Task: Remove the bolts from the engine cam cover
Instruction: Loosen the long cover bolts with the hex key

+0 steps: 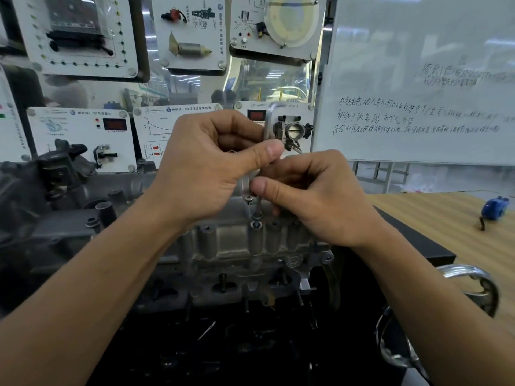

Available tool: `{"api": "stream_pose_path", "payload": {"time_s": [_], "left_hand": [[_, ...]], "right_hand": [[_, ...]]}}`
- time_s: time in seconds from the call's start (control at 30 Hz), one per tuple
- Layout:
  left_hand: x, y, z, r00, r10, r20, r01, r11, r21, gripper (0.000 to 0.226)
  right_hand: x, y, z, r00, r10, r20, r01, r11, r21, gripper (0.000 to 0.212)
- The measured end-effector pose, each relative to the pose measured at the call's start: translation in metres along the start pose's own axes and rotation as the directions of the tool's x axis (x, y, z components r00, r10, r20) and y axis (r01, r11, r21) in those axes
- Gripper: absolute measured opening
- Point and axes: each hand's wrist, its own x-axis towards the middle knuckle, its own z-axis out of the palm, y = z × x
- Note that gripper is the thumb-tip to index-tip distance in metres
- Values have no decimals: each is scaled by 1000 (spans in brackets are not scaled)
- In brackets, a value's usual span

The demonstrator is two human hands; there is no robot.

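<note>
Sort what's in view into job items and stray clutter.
Job: left hand, right hand, both pinching the thin metal tool shaft; flanged steel bolt beneath it; grey cast-metal cam cover.
Lying about: small blue object on the wooden table; white handwritten whiteboard; curved chrome handle.

A whiteboard [418, 87] w/ handwritten lines is mounted up and to the rt of the grip. A throttle body [293, 130], fixed on a white demo panel [305, 146], is seen just behind the grip, slightly rt. More panels are hung to the left of it: one w/ a red digital readout [115, 125], one w/ a printed graph [156, 126]. A wood-grain tabletop [434, 218] is seen to the rt; a blue object [495, 208] w/ a black strap is laid on it, well apart from the grip. Curved chrome bars [479, 285] are seen below-rt.
</note>
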Motion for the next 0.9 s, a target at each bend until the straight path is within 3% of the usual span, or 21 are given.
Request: {"api": "stream_pose_path", "payload": {"time_s": [0.2,0.27,0.43,0.53,0.67,0.9], "left_hand": [[5,0,11,992,-18,-127,23,999,34,35],[4,-1,11,990,-14,-140,21,998,53,39],[0,-1,-3,996,-23,87,29,997,-72,21],[-4,-2,-10,986,-26,166,33,999,-37,22],[-6,-1,-6,995,-7,98,7,1000,-7,18],[-2,2,-1,994,20,-111,-8,995,104,27]], "right_hand": [[2,1,4,995,5,-96,-3,1000,24,16],[2,0,3,998,4,-65,-3,1000,6,13],[3,-4,-4,993,3,122,3,999,-53,14],[3,-5,-6,987,14,161,-3,998,-67,18],[3,-2,-4,992,7,129,3,997,-76,16],[2,2,4,997,-17,-73,19,1000,20,13]]}}
